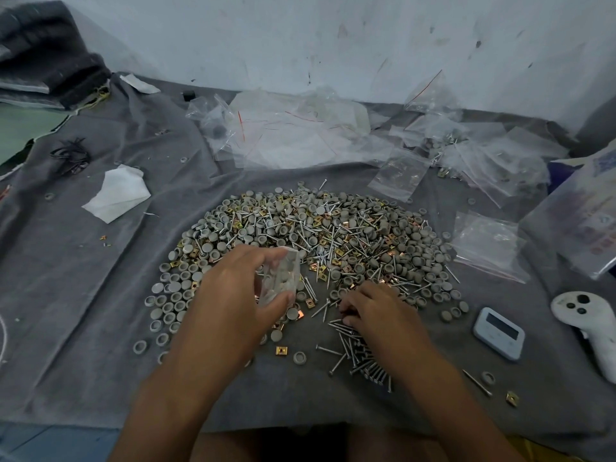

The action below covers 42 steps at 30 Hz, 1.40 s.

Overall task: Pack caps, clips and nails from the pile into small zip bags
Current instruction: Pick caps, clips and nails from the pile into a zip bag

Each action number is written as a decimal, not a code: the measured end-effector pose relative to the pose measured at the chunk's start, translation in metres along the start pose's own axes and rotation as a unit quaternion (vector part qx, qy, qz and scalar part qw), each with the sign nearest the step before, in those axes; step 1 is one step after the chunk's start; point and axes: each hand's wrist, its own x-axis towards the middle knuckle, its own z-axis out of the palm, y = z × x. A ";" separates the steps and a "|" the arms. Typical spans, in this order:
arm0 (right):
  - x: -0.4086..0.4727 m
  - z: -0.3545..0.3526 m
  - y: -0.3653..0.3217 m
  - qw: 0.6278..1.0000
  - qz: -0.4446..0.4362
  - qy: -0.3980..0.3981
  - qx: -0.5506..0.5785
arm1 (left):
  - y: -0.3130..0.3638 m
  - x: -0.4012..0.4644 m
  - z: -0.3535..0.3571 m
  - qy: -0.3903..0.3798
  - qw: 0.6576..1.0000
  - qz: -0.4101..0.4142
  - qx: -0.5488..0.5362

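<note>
Zip bag (279,276) clear, grey caps inside, pinched by left hand (233,295) fingers; right hand (373,311) fingers curled on nails (358,353).

The left hand (230,295) holds a small clear bag (279,276) with grey caps inside, above the pile (306,235). The right hand (376,311) rests curled on loose nails (360,355) on the grey cloth (100,328).

You won't get any readable text here: the printed plastic package (580,215) at the right edge carries coloured print too blurred to make out, and the small white timer (499,332) shows a screen with no legible digits.
</note>
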 end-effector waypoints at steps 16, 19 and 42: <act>-0.015 0.015 -0.090 0.991 -0.110 -0.004 0.077 | 0.002 0.000 0.009 -0.015 1.000 -0.001 0.010; -0.011 0.018 -0.096 0.993 -0.113 0.007 0.025 | 0.003 -0.001 0.009 -0.019 1.000 -0.002 0.007; 0.005 -0.084 -0.072 0.977 -0.110 0.092 0.158 | 0.017 -0.006 0.018 -0.038 0.999 0.031 0.021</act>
